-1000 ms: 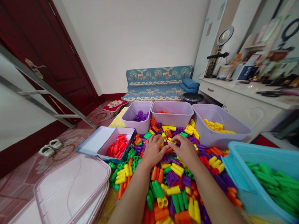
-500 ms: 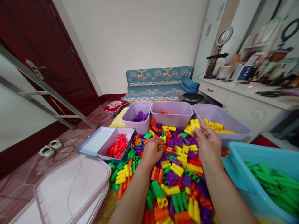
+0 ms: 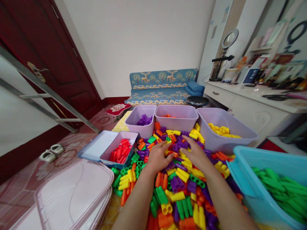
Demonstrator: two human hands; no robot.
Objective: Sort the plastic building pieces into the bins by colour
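Note:
Over a heap of coloured plastic tube blocks (image 3: 182,175), my left hand (image 3: 158,157) hovers low with its fingers apart, close to orange and yellow blocks. My right hand (image 3: 196,155) reaches in from the other side, fingers spread and nothing in its grasp. Its fingertips are at some purple blocks (image 3: 178,145); whether they touch is hard to tell. Yellow blocks (image 3: 197,134) lie beyond the right hand, against a lilac bin (image 3: 216,143) that holds more yellow ones. Green, red, orange and purple blocks surround both hands.
Lilac bins with purple (image 3: 141,128) and orange blocks (image 3: 176,123) stand at the back. A tin (image 3: 130,159) of red blocks is left, a blue tub (image 3: 249,188) of green blocks right. Stacked lids (image 3: 74,191) lie front left; a ladder (image 3: 64,105) leans behind.
My right hand has let go of the yellow block it held and moved left and down to the purple blocks. My left hand's fingers have spread away from a small yellow block.

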